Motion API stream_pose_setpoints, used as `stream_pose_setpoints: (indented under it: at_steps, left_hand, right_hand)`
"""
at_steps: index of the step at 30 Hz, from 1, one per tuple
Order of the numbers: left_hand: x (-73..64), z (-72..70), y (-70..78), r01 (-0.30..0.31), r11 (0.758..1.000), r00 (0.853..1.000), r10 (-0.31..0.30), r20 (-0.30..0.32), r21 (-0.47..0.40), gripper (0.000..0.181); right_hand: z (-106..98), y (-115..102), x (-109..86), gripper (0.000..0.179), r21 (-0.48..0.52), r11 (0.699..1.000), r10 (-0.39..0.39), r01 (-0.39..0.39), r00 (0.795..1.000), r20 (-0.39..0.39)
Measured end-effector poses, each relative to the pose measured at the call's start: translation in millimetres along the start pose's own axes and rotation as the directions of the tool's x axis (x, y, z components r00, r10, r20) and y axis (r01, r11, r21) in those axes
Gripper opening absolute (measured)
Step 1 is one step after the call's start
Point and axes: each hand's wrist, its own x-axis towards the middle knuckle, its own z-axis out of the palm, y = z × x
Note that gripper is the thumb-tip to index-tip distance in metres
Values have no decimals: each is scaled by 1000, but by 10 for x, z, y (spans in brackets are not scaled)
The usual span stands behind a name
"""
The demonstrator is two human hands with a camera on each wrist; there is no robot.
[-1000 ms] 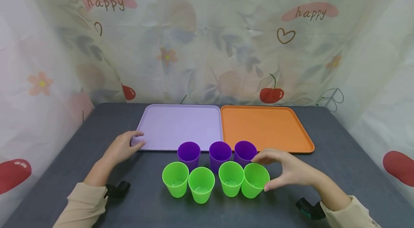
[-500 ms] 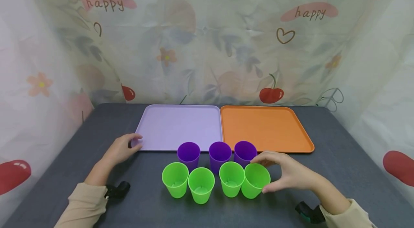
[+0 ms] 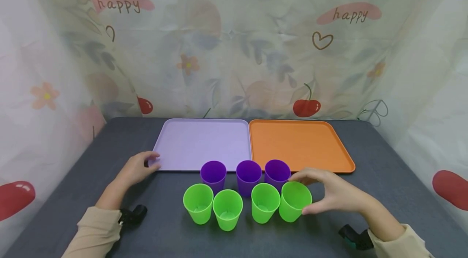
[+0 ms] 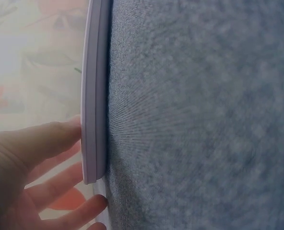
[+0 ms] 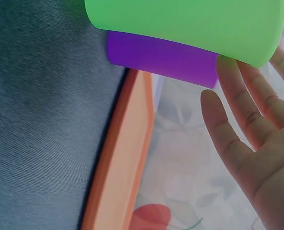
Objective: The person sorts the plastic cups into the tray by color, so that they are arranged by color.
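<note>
My right hand [image 3: 338,193] holds the rightmost green cup [image 3: 295,203] from its right side, thumb at the near side and fingers at the far rim. In the right wrist view this cup's green wall [image 5: 190,24] hides part of a purple cup [image 5: 163,60]. Just left of it stands another green cup [image 3: 265,205], with two more green cups further left. Behind them is a row of purple cups [image 3: 249,176]. My left hand [image 3: 137,168] rests at the near left corner of the lilac tray [image 3: 201,144], its thumb touching the rim [image 4: 94,96].
An orange tray [image 3: 300,144] lies right against the lilac one at the back of the dark grey table [image 3: 153,225]. Behind the table hangs a printed curtain [image 3: 234,46]. A thin cord [image 3: 376,111] hangs at the back right.
The rightmost green cup has moved a little to the right with my right hand. The green cup beside it has shifted right too. My left hand has barely moved.
</note>
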Motion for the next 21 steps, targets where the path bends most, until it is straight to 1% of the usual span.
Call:
stream_pose_setpoints:
  at_steps: [5,10,17,21]
  left_hand:
    - [3,3,-7,9,1000,1000,-9,4,-12,35]
    - [14,8,-11,22,1000,1000,-22,7,-20,37]
    - [14,5,-11,39,999,999,-38,10,-38,40]
    - [20,3,-43,59,997,998,-58,23,-48,43]
  right_hand:
    - [-84,-48,18,57,-17,1000,-12,12,1000,-3]
    - [-197,-128,52,57,-34,999,-5,5,1000,-1]
    - [-355,-248,105,56,4,999,49,-49,999,6]
    - [-410,-297,143,57,21,1000,22,-23,1000,10]
